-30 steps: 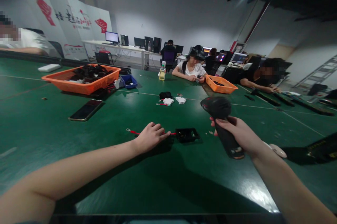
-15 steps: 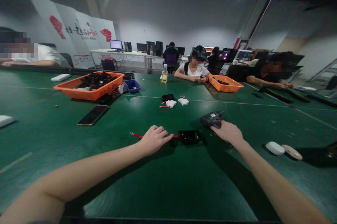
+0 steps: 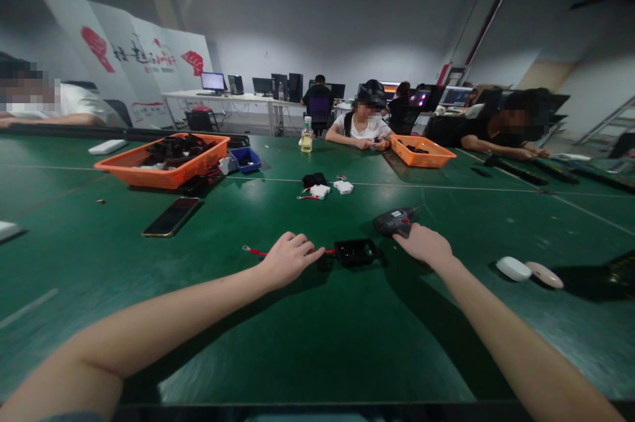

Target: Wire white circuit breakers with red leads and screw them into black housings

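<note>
My left hand (image 3: 290,257) rests on the green table (image 3: 307,336) with its fingers curled down over a red wire (image 3: 254,251). The wire runs to a small black box (image 3: 355,252) just right of the fingers. My right hand (image 3: 423,243) lies on the handle of a black electric screwdriver (image 3: 393,221), which is laid flat on the table behind the black box. The fingers wrap the handle from above.
An orange basket (image 3: 166,164) of black parts and a blue bin (image 3: 245,159) stand at the far left, a phone (image 3: 171,216) lies nearer. White and black small parts (image 3: 320,189) lie mid-table. Two oval cases (image 3: 528,270) sit right. Other people sit across, by a second orange basket (image 3: 421,152).
My right hand held the screwdriver upright above the table a second ago; it has lowered it and laid it flat behind the black box. My left hand has stayed on the red wire.
</note>
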A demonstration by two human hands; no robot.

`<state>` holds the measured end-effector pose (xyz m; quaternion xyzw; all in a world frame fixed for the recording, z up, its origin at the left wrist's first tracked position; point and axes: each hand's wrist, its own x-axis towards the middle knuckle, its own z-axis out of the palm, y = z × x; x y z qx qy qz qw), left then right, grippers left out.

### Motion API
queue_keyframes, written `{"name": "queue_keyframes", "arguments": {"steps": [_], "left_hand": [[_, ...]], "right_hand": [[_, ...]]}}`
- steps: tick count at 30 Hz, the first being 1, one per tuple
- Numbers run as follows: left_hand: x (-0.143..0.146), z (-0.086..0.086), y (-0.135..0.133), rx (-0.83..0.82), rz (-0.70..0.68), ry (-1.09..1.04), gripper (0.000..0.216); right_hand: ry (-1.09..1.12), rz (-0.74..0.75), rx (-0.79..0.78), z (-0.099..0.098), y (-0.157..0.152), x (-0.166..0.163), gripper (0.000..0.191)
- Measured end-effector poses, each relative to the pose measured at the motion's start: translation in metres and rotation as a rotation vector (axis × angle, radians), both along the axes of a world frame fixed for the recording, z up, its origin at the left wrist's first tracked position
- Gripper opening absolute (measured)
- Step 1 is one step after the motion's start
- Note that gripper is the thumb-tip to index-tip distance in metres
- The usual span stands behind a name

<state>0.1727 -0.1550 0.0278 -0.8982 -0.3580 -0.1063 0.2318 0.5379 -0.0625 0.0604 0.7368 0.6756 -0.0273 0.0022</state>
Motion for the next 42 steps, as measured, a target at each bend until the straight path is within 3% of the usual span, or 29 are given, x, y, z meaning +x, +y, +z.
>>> {"name": "queue_keyframes", "arguments": {"steps": [20,25,27,30,34,37,42], "left_hand": [[0.002,0.001,0.000,-0.006,-0.004,-0.001,0.037],[0.002,0.001,-0.001,-0.013,-0.005,-0.005,0.039],[0.002,0.002,-0.001,-0.013,-0.006,-0.004,0.038],[0.002,0.002,-0.001,-0.008,-0.008,-0.002,0.037],[0.004,0.003,-0.002,-0.003,0.002,-0.004,0.036],[0.004,0.003,-0.002,-0.004,0.002,-0.001,0.035],[0.004,0.004,-0.002,0.001,-0.008,0.014,0.035]], "right_hand": [[-0.165,0.001,0.159,-0.015,-0.009,-0.010,0.061],[-0.163,0.018,0.224,-0.011,-0.017,-0.014,0.057],[-0.162,0.098,0.345,-0.004,-0.024,-0.015,0.058],[-0.035,0.423,0.481,0.008,-0.034,-0.018,0.054],[0.221,0.836,0.363,0.009,-0.046,-0.029,0.063],[0.274,0.923,0.303,-0.001,-0.052,-0.040,0.078],[0.299,0.965,0.297,-0.015,-0.051,-0.051,0.069]]}}
